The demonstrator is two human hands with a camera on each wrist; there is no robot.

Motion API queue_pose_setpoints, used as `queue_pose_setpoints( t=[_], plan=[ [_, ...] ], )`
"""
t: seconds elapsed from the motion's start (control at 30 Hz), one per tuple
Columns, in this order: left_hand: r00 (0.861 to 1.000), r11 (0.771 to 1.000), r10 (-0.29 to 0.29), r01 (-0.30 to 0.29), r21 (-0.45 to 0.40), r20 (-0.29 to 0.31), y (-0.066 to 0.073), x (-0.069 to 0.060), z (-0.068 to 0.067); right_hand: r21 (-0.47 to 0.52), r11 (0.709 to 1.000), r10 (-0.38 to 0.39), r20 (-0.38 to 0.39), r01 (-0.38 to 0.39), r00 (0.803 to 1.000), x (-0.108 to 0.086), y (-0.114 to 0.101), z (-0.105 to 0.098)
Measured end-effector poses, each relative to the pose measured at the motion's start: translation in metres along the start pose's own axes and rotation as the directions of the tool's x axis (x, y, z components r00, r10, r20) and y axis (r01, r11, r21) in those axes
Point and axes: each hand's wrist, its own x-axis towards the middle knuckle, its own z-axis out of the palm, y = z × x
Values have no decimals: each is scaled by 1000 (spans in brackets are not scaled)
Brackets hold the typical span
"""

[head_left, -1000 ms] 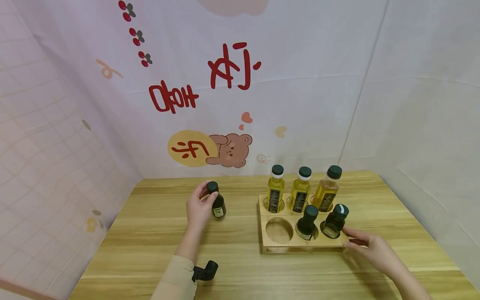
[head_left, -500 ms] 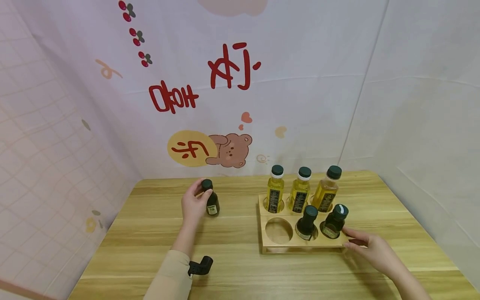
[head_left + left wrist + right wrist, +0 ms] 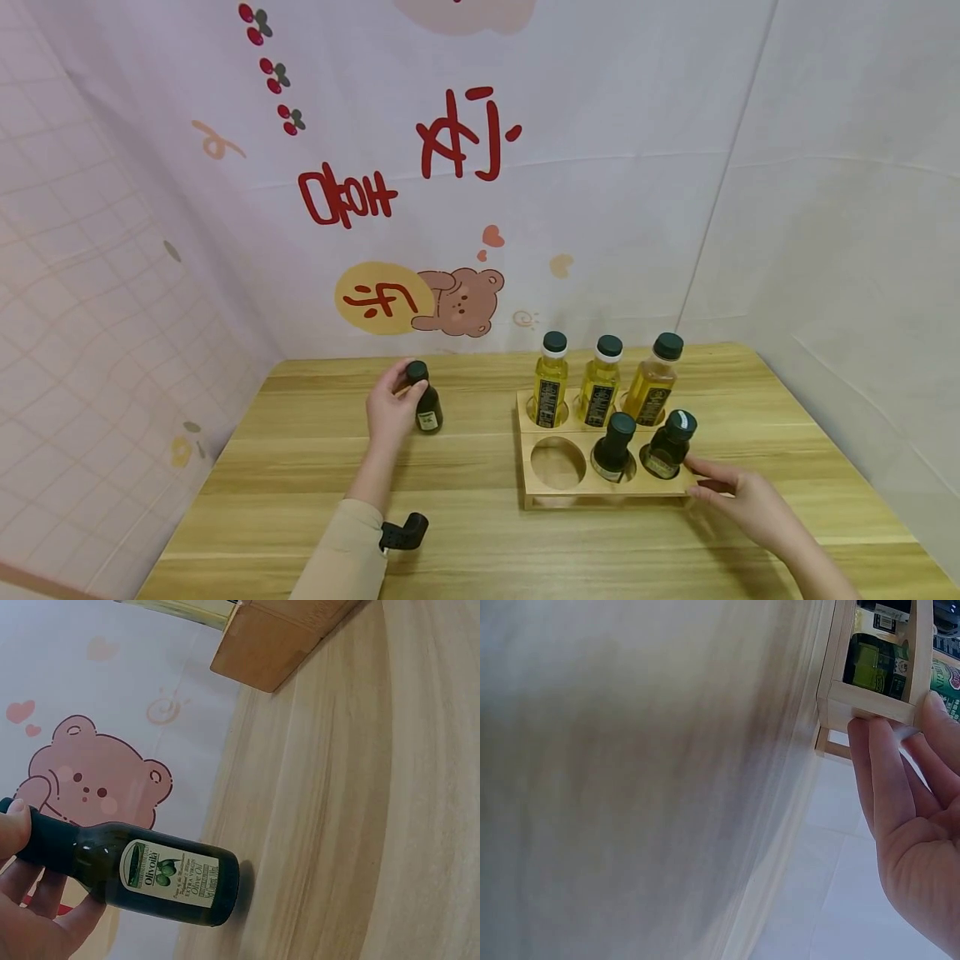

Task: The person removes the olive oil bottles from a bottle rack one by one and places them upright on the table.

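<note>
My left hand (image 3: 392,408) pinches a small dark green olive oil bottle (image 3: 429,412) round its neck and cap. The bottle stands upright at the left of the table; its pale label reads olive oil in the left wrist view (image 3: 172,874). Whether its base touches the wood I cannot tell. My right hand (image 3: 746,500) holds the near right corner of a wooden bottle rack (image 3: 527,467), thumb at the front and fingers along the end. Two dark bottles, a leaning one (image 3: 615,446) and another (image 3: 666,446), sit in the front row; the front left hole is bare.
Three clear bottles of yellow oil, a left (image 3: 551,383), a middle (image 3: 602,385) and a right one (image 3: 654,383), fill the rack's back row. Behind the wooden table (image 3: 472,550) hangs a printed white cloth (image 3: 622,208). Between bottle and rack lies bare tabletop.
My left hand moved the olive oil bottle a little to the left, then slightly back to the right. My right hand and the rack have stayed in place.
</note>
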Motion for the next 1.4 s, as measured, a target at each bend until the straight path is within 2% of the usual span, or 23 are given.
queue_pose_setpoints(
  t=[0.73, 1.13, 1.4],
  plan=[
    [1000, 1000, -18, 18, -14, -11, -9, 1, 2, -4, 999, 52, 29, -52, 998, 0, -1, 0],
    [1000, 1000, 8, -8, -12, 0, -12, 3, 4, -12, 999, 38, 22, -38, 999, 0, -1, 0],
    [999, 1000, 26, -26, 2, 30, -16, 8, 4, -12, 999, 34, 21, -33, 999, -1, -2, 0]
  ],
)
